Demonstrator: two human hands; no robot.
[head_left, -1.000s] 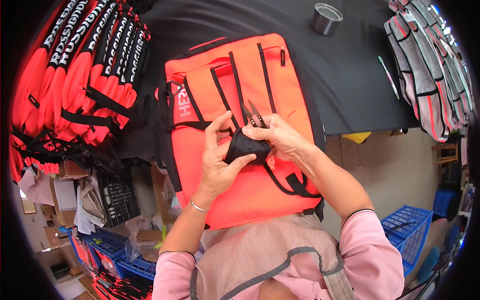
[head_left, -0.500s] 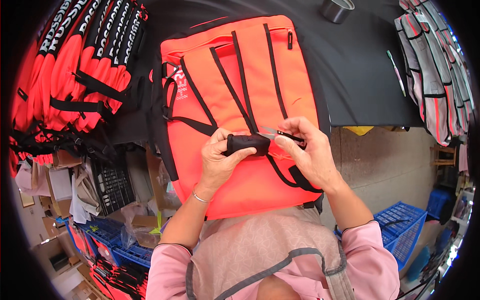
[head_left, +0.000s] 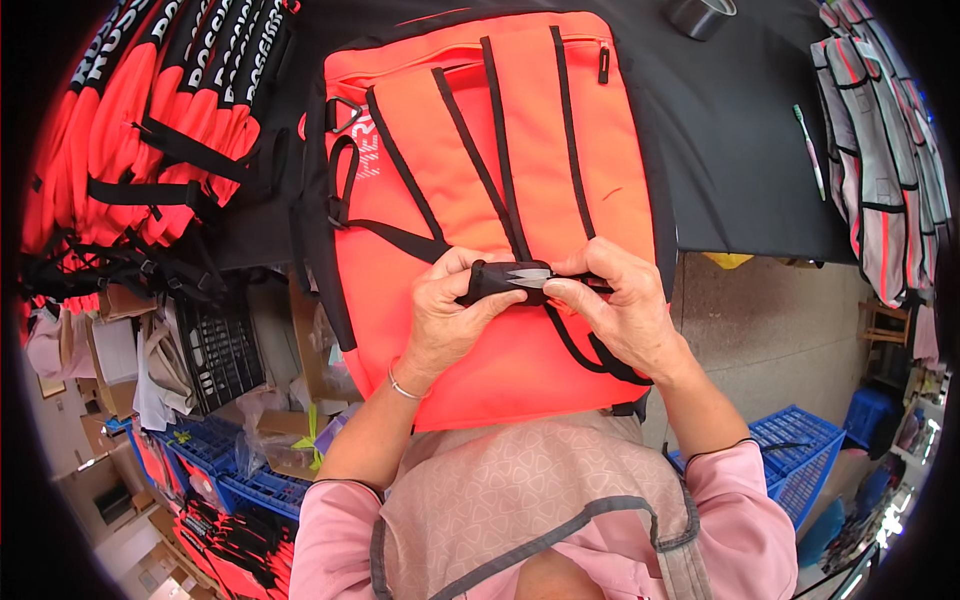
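A bright orange-red backpack (head_left: 480,380) with black trim lies before me, its shoulder straps (head_left: 535,150) facing up. My left hand (head_left: 442,310) grips a short black padded piece (head_left: 490,283), perhaps a grip wrap where the straps meet, with thumb and fingers around it. My right hand (head_left: 622,305) is closed on small thread snips (head_left: 530,278), their pointed metal blades lying over the black piece. Fingers hide most of the snips' handles. A black webbing strap (head_left: 570,345) loops down below my right hand.
Stacked orange-and-black bags (head_left: 190,130) lie at the left of the black-covered table (head_left: 735,170). At right are a toothbrush (head_left: 808,150), a metal cup (head_left: 703,18) and grey fabric pieces (head_left: 880,190). Blue crates (head_left: 800,450) stand below on both sides.
The snips' blades have come left over the black padded piece and now show broad side up. The backpack and table have shifted slightly in view.
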